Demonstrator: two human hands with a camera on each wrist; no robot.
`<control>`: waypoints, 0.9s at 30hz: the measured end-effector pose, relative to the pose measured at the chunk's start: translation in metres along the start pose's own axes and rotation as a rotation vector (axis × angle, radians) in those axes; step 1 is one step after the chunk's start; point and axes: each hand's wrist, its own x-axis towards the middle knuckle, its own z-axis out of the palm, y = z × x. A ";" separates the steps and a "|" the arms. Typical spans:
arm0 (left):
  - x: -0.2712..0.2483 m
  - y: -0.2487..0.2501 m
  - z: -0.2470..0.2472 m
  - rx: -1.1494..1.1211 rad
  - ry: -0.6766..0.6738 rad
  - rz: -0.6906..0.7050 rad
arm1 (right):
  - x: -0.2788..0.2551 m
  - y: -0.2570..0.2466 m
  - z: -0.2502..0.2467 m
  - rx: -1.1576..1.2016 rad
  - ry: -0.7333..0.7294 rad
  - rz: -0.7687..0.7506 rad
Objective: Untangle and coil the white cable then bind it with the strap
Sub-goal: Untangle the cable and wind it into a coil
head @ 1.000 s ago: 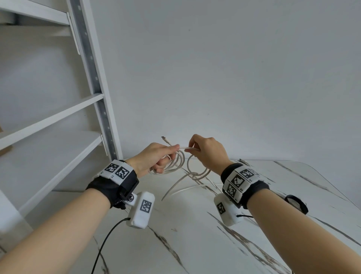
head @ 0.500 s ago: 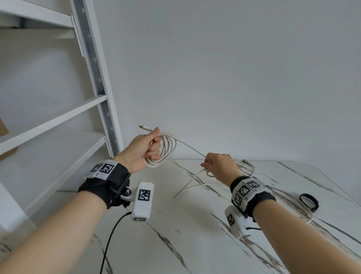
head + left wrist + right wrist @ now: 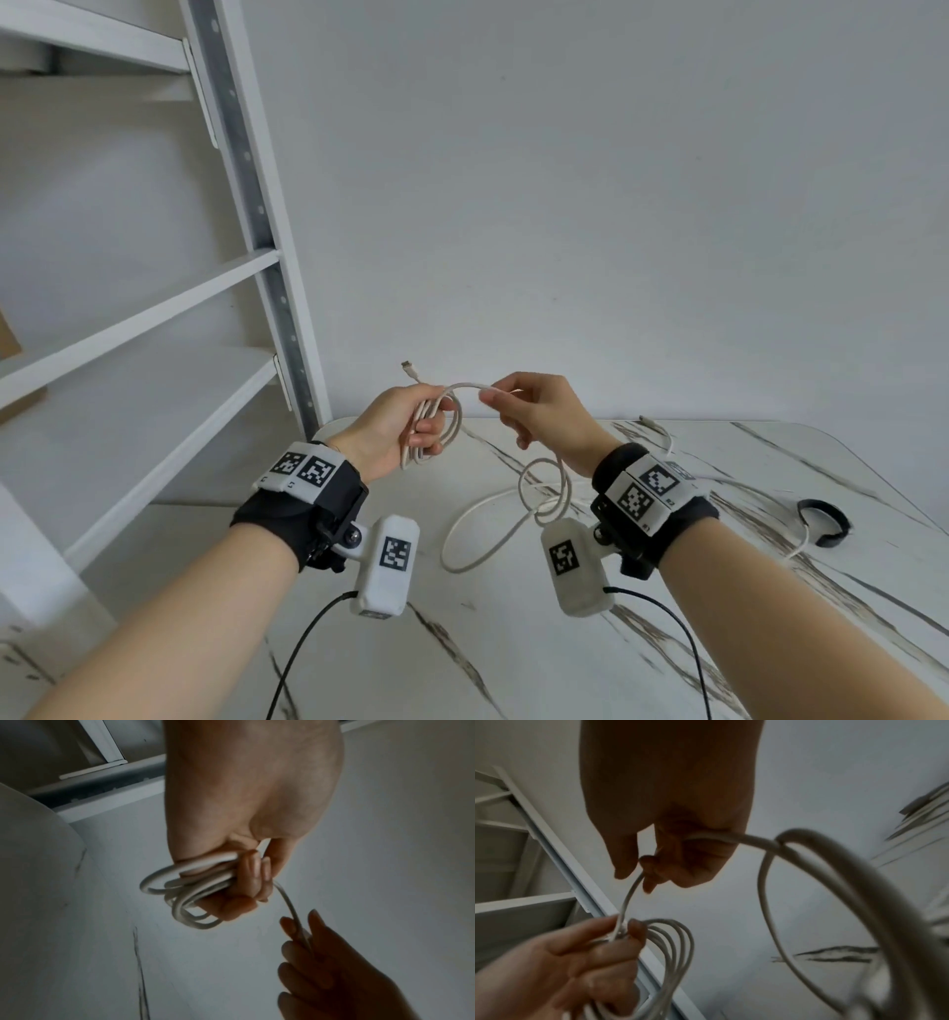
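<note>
My left hand (image 3: 405, 429) grips a small coil of the white cable (image 3: 447, 426) above the table, fingers curled round several loops (image 3: 185, 892). One plug end (image 3: 408, 366) sticks up above that hand. My right hand (image 3: 534, 411) pinches the cable just right of the coil (image 3: 634, 888), thumb and forefinger on the strand. From there the loose cable (image 3: 544, 493) hangs in loops to the marble table (image 3: 513, 642), and its far end (image 3: 649, 424) lies near the back edge. The black strap (image 3: 821, 521) lies curled in a ring on the table at the right.
A white shelf unit (image 3: 154, 318) with a grey metal upright (image 3: 246, 169) stands at the left, close to my left hand. A plain white wall is behind the table. Black camera leads (image 3: 308, 642) hang from both wrists.
My right hand has come back up from the table to meet my left hand, bringing another length of cable to the coil. The left hand has dropped slightly and shifted right.
</note>
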 end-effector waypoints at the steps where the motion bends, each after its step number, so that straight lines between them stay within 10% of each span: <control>1: 0.000 -0.001 -0.001 0.014 -0.003 -0.005 | 0.001 -0.003 -0.002 0.012 -0.023 0.004; 11: -0.015 0.006 0.003 -0.016 -0.154 0.041 | 0.009 0.007 -0.008 -0.076 0.151 0.000; 27: -0.005 0.024 0.023 -0.817 0.029 0.198 | 0.000 0.030 0.007 -0.462 -0.171 0.095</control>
